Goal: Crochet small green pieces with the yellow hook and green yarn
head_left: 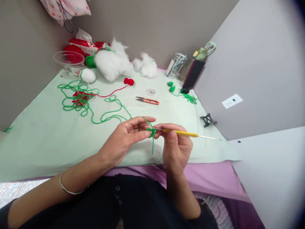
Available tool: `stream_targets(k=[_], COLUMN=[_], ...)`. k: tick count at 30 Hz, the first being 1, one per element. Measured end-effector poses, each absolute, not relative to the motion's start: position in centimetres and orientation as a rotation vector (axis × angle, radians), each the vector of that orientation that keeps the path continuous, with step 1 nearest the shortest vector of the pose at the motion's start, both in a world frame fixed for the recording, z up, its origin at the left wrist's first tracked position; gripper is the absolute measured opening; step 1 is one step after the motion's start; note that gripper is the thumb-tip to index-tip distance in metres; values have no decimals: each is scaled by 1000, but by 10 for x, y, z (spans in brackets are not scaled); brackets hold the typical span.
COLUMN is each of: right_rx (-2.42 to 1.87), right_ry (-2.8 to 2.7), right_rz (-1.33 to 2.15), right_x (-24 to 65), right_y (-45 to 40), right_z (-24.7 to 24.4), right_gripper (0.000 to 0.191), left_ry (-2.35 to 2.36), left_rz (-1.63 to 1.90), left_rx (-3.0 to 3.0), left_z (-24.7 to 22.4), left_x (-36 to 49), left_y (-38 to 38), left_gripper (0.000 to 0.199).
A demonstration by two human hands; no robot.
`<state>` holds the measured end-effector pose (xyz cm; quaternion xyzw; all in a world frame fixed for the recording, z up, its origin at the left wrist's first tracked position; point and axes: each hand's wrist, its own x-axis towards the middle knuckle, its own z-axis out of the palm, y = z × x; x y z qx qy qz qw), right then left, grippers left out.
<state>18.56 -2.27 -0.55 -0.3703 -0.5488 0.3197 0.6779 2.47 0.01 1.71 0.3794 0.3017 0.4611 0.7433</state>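
My left hand (125,136) is closed, pinching a small green crochet piece (152,132) between thumb and fingers. Green yarn (114,111) runs from it across the table to a loose tangle, and a short tail hangs down. My right hand (177,148) grips a crochet hook (182,133) by its yellow handle, with the metal shaft pointing left. The hook's tip lies at the upper edge of the green piece. How the yarn loops around the shaft is too small to make out.
Orange thread snips (147,100) and a small round container (151,92) lie beyond my hands. White stuffing (113,60), a clear tub (69,63) and a white yarn ball (88,75) stand behind. At right are a phone (194,74), a pen cup (175,66) and a black stand (208,120).
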Motion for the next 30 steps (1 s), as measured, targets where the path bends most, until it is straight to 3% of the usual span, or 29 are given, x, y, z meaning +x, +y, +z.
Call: stream_targets(k=[8, 17, 22, 30], right_rx=[-805, -808, -946, -824], right_ry=[-1218, -1690, -1726, -1331], right_rz=[777, 87, -325, 427], right_x=[190, 190, 183, 181], right_y=[-26, -32, -29, -26], right_z=[0, -9, -20, -4], right_gripper=[18, 31, 38, 23], left_ry=[726, 731, 659, 684], left_rz=[1008, 1063, 950, 956], left_rx=[884, 959, 684, 697], left_z=[20, 14, 16, 19], left_x=[21, 23, 28, 25], left_y=[-1, -3, -3, 0], left_gripper=[26, 30, 35, 32])
